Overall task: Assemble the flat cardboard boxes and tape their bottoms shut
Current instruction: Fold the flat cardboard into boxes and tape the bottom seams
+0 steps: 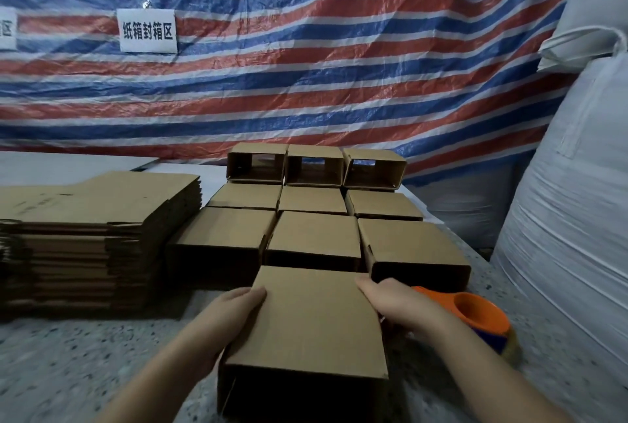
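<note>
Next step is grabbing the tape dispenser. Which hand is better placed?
Right. The right hand holds the box on its right side, with the orange tape dispenser just beyond it. The left hand is on the box's far side and would have to cross over.

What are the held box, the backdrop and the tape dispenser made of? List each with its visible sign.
Box: matte brown cardboard, apparently corrugated; creased folds.
Backdrop: glossy woven plastic tarp, probably; shiny wrinkles, red, white and blue stripes.
Dispenser: smooth orange plastic, likely.
</note>
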`<state>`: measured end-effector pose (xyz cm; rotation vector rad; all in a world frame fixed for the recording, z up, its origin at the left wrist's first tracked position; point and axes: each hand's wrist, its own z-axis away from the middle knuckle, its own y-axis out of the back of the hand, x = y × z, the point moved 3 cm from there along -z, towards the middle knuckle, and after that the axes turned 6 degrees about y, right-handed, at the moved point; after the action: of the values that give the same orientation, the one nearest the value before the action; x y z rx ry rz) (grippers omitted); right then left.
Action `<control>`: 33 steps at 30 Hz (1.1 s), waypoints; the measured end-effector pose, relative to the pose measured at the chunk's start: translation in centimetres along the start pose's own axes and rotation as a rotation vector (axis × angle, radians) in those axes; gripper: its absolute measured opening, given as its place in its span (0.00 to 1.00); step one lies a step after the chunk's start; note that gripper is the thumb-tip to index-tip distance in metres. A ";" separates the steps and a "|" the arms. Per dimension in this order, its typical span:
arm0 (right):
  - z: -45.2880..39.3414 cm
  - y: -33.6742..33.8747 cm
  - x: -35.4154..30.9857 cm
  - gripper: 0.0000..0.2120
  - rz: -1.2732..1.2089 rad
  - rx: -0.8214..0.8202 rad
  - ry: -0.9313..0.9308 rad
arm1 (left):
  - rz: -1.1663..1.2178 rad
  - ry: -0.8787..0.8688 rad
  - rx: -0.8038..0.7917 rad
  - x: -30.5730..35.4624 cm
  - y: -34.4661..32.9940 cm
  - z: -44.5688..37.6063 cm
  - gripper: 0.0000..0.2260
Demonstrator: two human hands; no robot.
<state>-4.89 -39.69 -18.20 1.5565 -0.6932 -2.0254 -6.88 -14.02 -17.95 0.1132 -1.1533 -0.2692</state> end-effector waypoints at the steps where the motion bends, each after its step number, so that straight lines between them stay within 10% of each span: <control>1: -0.1 -0.3 0.4 0.34 -0.014 -0.007 -0.033 | 0.021 0.021 -0.009 -0.1 0.0 0.1 0.17; 6: 1.9 -0.2 2.1 0.33 -0.230 0.030 -0.090 | 0.159 0.017 0.032 -1.6 1.4 1.2 0.26; 15: 8.0 0.1 -3.6 0.15 -0.283 -0.047 0.260 | 0.263 -0.319 0.239 2.2 1.6 6.5 0.03; 21: 1.6 5.5 -14.2 0.28 -0.393 0.230 0.432 | 0.149 -0.599 0.349 13.4 5.8 2.5 0.14; 33: -19.4 0.2 -24.3 0.25 -0.482 0.093 0.320 | -0.130 -0.326 0.507 22.0 14.8 -17.7 0.13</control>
<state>19.50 -25.86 -4.80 2.2066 -0.3099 -2.0042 19.83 -6.57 -2.26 0.6103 -1.5231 -0.1044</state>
